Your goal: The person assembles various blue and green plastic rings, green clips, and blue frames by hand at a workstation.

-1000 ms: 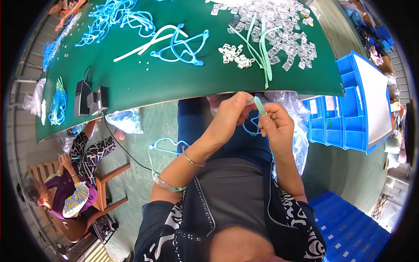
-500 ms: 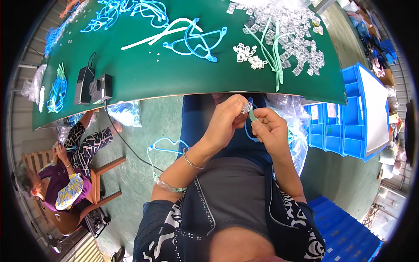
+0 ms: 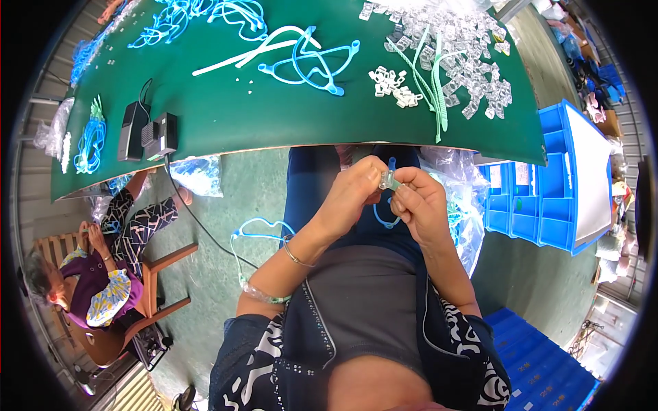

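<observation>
Table (image 3: 226, 127); 1 clip (image 3: 387, 179) between 2 hands (image 3: 353, 195) (image 3: 421, 205)

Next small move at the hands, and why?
Probably push the pale green strap through the clear clip: the left hand holds the clip, the right hand pinches the strap right up against it, and whether the strap's tip is through can't be made out.

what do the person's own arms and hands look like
The left hand and right hand are gloveless. A thin, metallic-looking bangle circles the left wrist; a clear, plastic-looking band sits near that elbow. Dark sleeves, white patterning alongside, end around the elbows.
</observation>
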A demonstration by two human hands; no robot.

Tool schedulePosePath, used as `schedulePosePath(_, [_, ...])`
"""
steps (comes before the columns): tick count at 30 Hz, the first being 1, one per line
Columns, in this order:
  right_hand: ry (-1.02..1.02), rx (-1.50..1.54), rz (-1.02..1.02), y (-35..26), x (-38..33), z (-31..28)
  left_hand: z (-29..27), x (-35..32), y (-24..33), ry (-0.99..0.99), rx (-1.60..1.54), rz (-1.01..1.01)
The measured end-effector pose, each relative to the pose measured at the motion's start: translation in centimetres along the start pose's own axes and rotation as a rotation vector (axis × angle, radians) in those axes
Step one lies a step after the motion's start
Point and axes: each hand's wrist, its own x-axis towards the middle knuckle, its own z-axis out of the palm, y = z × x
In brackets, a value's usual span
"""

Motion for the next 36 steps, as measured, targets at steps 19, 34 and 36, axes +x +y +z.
schedulePosePath(19, [-0.116,-0.310,-0.426,-0.7,0.5,-1.2,-1.1,-1.0,2.5,-0.027,0.498,0.071])
schedulePosePath(34, [-0.224,-0.859,-0.468,-0.9,1.6,-0.3,-1.0,-1.8,2.7,-0.002,-0.002,-0.169])
schedulePosePath(36, [-0.220,-0.821,-0.459,-1.2,1.7,0.1,-1.3,-1.8,2.6,-0.011,-0.040,-0.193])
